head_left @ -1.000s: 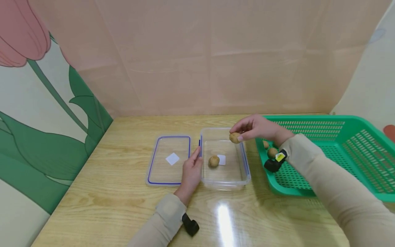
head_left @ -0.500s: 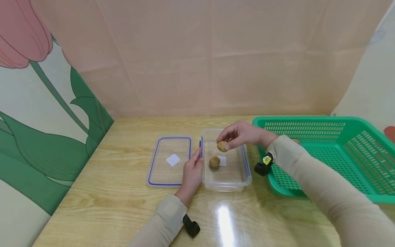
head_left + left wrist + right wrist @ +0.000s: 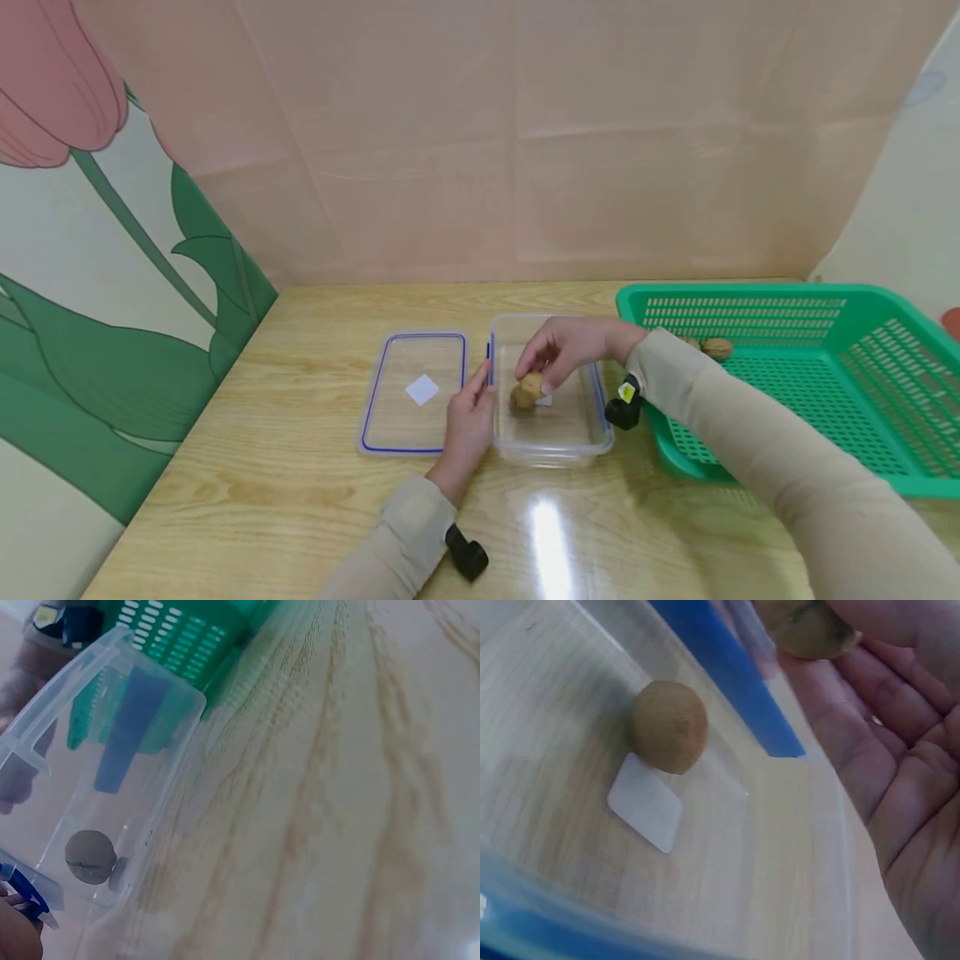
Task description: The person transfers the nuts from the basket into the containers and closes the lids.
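Note:
My right hand point(image 3: 562, 348) is over the clear plastic box point(image 3: 558, 450) and pinches a walnut point(image 3: 532, 383) between thumb and fingertips. Below and slightly left of it, a second walnut point(image 3: 521, 401) lies on the box floor, partly overlapped in the head view. The right wrist view shows that lying walnut point(image 3: 670, 727) beside a white square label point(image 3: 645, 802), with the held walnut point(image 3: 802, 628) at the top edge. My left hand point(image 3: 468, 421) rests along the box's left side, fingers extended against the wall near a blue latch point(image 3: 26, 891).
A clear lid point(image 3: 390, 417) with a blue seal lies flat left of the box. To the right stands a green perforated basket point(image 3: 825, 367) with walnuts point(image 3: 717, 348) at its left end, partly behind the right sleeve. A pink-beige backdrop point(image 3: 450, 167) rises behind the table.
My right hand has carried the walnut left and down from the box's far right corner to just over the lying walnut. The left hand has stayed at the box's side.

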### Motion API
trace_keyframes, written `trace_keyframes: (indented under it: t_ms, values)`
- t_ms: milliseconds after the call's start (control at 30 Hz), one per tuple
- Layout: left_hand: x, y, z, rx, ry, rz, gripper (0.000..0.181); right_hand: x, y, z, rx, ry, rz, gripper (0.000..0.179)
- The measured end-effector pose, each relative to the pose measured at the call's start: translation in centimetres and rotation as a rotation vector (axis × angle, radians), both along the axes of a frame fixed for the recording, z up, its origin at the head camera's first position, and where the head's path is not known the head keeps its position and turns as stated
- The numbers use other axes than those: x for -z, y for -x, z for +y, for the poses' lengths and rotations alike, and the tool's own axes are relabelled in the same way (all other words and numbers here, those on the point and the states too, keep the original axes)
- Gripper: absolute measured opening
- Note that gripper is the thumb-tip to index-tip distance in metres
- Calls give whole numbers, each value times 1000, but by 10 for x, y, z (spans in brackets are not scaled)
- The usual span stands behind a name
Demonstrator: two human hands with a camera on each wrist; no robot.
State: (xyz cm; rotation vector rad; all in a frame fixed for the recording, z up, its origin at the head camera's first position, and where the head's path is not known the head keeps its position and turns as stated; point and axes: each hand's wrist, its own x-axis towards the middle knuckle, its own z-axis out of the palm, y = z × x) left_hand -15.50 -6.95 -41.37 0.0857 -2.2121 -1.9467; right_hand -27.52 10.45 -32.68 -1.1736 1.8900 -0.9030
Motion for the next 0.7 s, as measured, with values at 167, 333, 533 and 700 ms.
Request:
trace_keyframes:
  t_ms: [167, 333, 533, 700]
  values:
    - [-2, -1, 0, -1, 5, 16, 42, 5, -2, -12, -51, -110, -7, 36]
    - [-8, -3, 1, -15, 7, -2, 42, 13, -3, -26, -148, -204, -17, 36]
    - [0, -1, 2, -32, 9, 20, 42, 21, -7, -37, -239, -287, 36, 36]
    - [1, 0, 1, -20, -7, 15, 42, 23, -8, -42, -263, -308, 64, 36]
